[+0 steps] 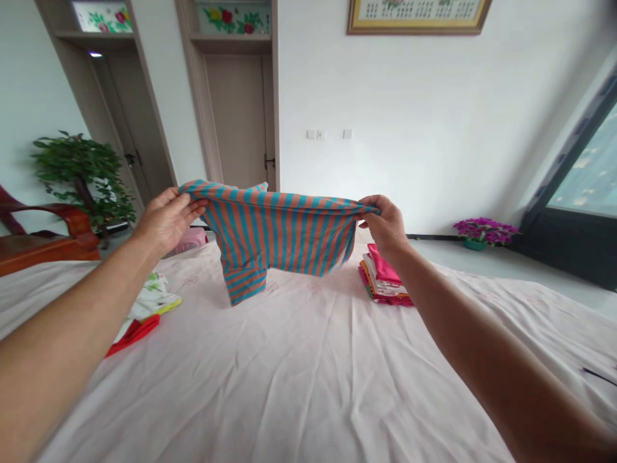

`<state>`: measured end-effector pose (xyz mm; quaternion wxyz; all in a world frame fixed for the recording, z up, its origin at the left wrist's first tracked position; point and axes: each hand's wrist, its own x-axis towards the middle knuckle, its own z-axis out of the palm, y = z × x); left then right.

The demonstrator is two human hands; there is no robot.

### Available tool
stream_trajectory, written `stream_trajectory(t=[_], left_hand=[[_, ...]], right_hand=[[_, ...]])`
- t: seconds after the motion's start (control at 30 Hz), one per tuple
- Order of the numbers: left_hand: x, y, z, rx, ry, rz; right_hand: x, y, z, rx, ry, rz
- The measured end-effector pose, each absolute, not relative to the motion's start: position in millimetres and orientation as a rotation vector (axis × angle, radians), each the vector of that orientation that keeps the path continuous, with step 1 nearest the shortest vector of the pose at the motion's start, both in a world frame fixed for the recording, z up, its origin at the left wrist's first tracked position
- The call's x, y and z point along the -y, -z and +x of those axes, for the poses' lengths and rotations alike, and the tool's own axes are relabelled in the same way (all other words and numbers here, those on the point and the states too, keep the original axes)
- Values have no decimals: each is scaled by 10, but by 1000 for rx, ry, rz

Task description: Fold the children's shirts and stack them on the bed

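Observation:
A blue-and-orange striped shirt (294, 235) is stretched sideways in the air between my two hands. My left hand (168, 218) pinches its upper left corner, with the fingers closed on the cloth. At the upper right end, my right hand (384, 222) grips the bunched edge between thumb and fingers. One short sleeve (245, 286) hangs down left of the middle, low over the sheet. Beside my right forearm stands a stack of folded clothes (383, 276), pink, white and red. Partly behind my left forearm lie loose garments (149, 302) in white print, yellow and red.
A pale, wrinkled sheet (299, 373) covers the broad surface before me. Beyond it are a pink stool (191, 238), a wooden armchair (62, 225), a leafy plant (84, 173) and purple flowers (484, 230). A thin dark object (600, 376) lies at the right edge.

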<state>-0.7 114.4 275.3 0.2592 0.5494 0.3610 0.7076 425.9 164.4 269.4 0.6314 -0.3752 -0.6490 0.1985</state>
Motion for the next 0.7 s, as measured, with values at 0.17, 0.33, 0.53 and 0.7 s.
stream_trajectory(t=[0.17, 0.33, 0.53, 0.7], left_hand=[[-932, -2070, -113, -1205, -1586, 1594], [-742, -915, -145, -1582, -776, 1777], [-719, -668, 58, -1799, -577, 1972], [-690, -673, 222, -2006, -683, 2030]], right_hand=[[-1483, -2007, 4502, 1761, -249, -1008], [-1209, -1016, 4707, 2312, -258, -1297], [-994, -853, 4663, 2509, -112, -1485], [-939, -950, 4561, 2554, -7, -1443]])
